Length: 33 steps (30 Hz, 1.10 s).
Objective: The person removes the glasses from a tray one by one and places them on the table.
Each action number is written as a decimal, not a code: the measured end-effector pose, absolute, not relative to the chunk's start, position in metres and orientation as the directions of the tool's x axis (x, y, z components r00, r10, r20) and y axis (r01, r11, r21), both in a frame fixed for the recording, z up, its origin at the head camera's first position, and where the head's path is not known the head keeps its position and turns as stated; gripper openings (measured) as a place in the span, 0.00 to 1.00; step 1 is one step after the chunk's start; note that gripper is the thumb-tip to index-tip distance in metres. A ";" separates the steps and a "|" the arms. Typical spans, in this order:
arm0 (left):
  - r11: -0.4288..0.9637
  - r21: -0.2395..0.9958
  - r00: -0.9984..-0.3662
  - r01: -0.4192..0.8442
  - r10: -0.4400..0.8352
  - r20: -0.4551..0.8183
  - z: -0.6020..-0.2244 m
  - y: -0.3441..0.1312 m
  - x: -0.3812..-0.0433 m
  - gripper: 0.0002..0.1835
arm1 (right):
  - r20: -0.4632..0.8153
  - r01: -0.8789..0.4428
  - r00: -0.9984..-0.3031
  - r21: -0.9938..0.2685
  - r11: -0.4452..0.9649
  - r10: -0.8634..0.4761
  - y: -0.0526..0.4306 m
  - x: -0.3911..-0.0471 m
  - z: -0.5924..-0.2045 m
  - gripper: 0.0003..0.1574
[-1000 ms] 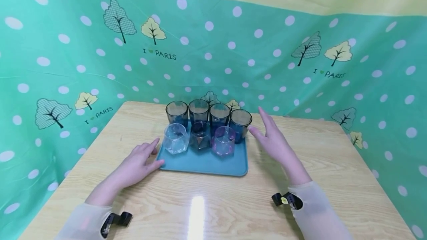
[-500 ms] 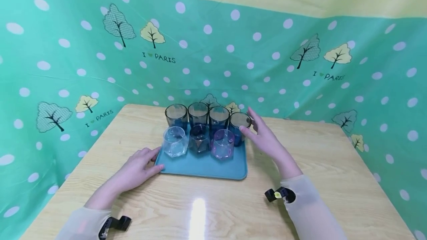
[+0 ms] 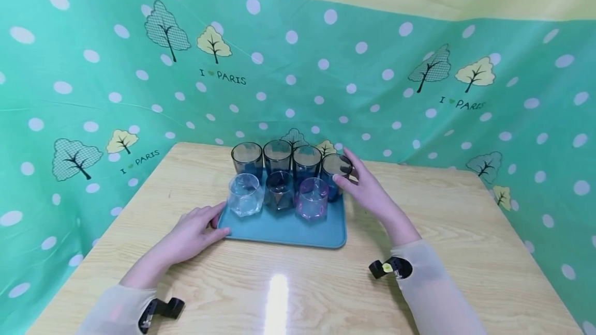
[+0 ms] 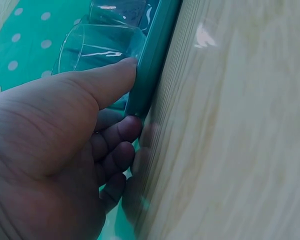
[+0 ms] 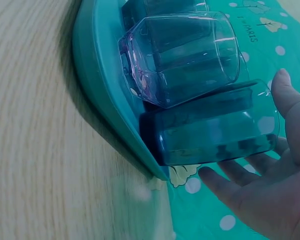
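Note:
On a blue tray [image 3: 284,234] stand two rows of drinking glasses. At its left corner my left hand [image 3: 195,231] holds the edge, thumb [image 4: 117,80] over the rim and fingers [image 4: 122,130] curled against the side. My right hand [image 3: 368,187] is around the rightmost dark tumbler [image 3: 329,172], thumb near its rim in front and slightly bent fingers [image 5: 222,180] behind. Whether they press on it I cannot tell. In front of the tumblers stand a clear faceted glass [image 3: 245,198], a dark one [image 3: 278,195] and a purple-tinted one [image 3: 312,200].
More dark tumblers [image 3: 277,156] stand upright in the back row, close to each other. A wooden table [image 3: 223,293] carries the tray. A green polka-dot cloth [image 3: 288,66] hangs behind and along the sides.
My right hand has moved left to the rightmost tumbler, its fingers passing behind the glass. My left fingers have come closer against the tray's edge. The glasses have kept their places.

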<state>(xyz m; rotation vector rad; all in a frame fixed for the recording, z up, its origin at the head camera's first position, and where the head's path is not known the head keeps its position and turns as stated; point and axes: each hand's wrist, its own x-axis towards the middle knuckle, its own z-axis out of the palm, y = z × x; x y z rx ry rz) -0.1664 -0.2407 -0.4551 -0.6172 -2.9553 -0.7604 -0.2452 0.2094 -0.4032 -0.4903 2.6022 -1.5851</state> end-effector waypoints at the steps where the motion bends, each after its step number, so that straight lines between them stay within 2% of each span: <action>1: 0.805 0.456 -0.923 0.379 0.367 0.120 -0.455 -0.240 -0.166 0.41 | 0.116 -0.239 -0.948 -0.875 0.421 -0.297 0.209 -0.246 -0.403 0.56; 18: 0.795 0.484 -0.928 0.367 0.349 0.129 -0.456 -0.240 -0.168 0.40 | 0.122 -0.193 -0.966 -0.928 0.318 -0.229 0.200 -0.251 -0.409 0.65; 33: 0.794 0.488 -0.930 0.362 0.347 0.125 -0.453 -0.240 -0.167 0.40 | 0.088 -0.136 -0.984 -0.933 0.333 -0.156 0.199 -0.251 -0.412 0.59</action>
